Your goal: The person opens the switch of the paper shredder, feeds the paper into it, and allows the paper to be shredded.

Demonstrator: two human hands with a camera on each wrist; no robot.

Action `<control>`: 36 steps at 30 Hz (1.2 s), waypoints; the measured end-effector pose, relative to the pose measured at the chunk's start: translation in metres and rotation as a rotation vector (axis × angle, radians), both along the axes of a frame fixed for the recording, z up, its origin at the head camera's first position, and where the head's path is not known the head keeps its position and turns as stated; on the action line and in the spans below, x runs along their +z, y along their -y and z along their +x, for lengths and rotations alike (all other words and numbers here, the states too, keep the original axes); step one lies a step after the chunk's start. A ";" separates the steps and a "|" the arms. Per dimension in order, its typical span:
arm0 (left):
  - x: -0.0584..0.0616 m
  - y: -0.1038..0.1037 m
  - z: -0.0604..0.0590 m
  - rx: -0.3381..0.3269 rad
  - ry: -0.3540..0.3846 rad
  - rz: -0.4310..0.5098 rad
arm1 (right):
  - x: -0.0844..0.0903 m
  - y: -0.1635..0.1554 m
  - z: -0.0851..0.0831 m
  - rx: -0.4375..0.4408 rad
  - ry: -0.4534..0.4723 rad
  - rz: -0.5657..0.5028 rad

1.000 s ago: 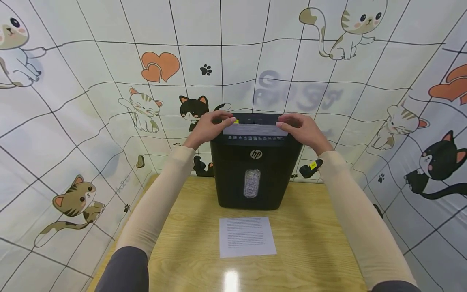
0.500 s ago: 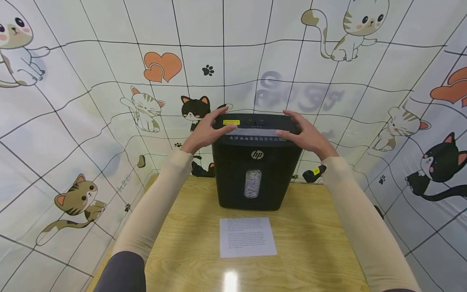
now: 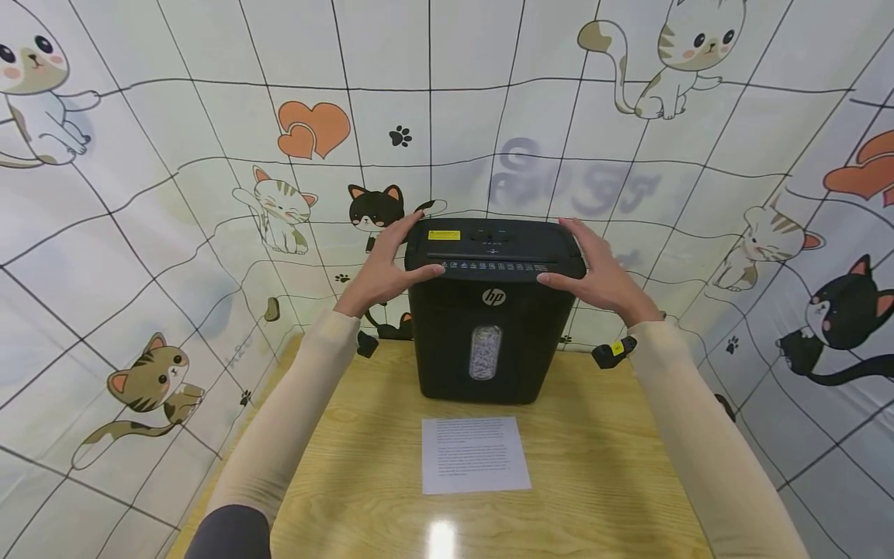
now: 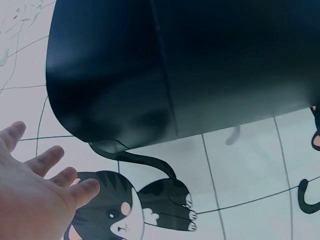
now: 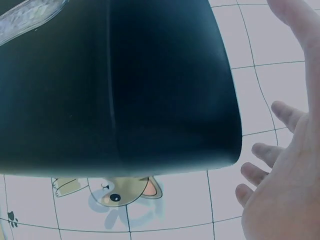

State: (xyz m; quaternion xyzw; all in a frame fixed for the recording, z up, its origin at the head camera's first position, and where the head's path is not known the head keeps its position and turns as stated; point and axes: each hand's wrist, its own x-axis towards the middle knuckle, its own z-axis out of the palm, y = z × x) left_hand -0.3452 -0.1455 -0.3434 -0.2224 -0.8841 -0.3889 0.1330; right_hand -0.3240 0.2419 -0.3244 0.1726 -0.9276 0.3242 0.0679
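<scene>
A black paper shredder [image 3: 447, 334] with a white HP logo and a small window showing white shreds stands upright on the table. My left hand [image 3: 382, 268] is at its top left corner, thumb stretched over the front edge and fingers spread along the side. At the opposite corner my right hand [image 3: 602, 273] mirrors it, thumb over the front edge. Nothing is held in either one. In the wrist views, the left fingers [image 4: 45, 161] and right fingers [image 5: 267, 154] stand apart from the shredder's dark walls. A printed sheet of paper [image 3: 476, 456] lies flat before the shredder.
The light wooden table [image 3: 594, 466] carries the shredder near its back edge. A white cloth with cat drawings [image 3: 461, 109] hangs behind and along both sides. A small black device with a yellow label [image 3: 615, 352] is at my right wrist.
The white paper showing at the shredder's slot has sunk out of sight. Both hands have let go, opened and moved outward to the top corners. The sheet on the table has stayed put.
</scene>
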 end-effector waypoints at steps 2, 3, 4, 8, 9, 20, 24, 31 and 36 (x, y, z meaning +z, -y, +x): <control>-0.005 0.003 0.003 0.014 0.005 0.006 | -0.003 -0.002 0.003 -0.014 0.005 0.010; -0.008 0.005 0.004 0.014 0.005 0.015 | -0.005 -0.003 0.005 -0.022 0.010 0.014; -0.012 0.006 0.005 0.017 0.005 0.025 | -0.007 -0.005 0.006 -0.029 0.016 0.017; -0.027 0.010 0.010 0.018 0.009 0.063 | -0.021 -0.011 0.011 -0.051 0.022 0.010; -0.031 0.011 0.012 0.020 0.015 0.074 | -0.025 -0.012 0.012 -0.055 0.021 0.007; -0.089 0.018 0.031 0.081 0.135 0.139 | -0.071 -0.026 0.025 -0.097 0.062 -0.072; -0.117 0.021 0.036 0.095 0.180 0.159 | -0.095 -0.029 0.028 -0.110 0.089 -0.103; -0.169 0.019 0.044 0.117 0.247 0.168 | -0.137 -0.030 0.032 -0.129 0.159 -0.150; -0.203 0.013 0.054 0.124 0.304 0.177 | -0.171 -0.031 0.037 -0.146 0.197 -0.165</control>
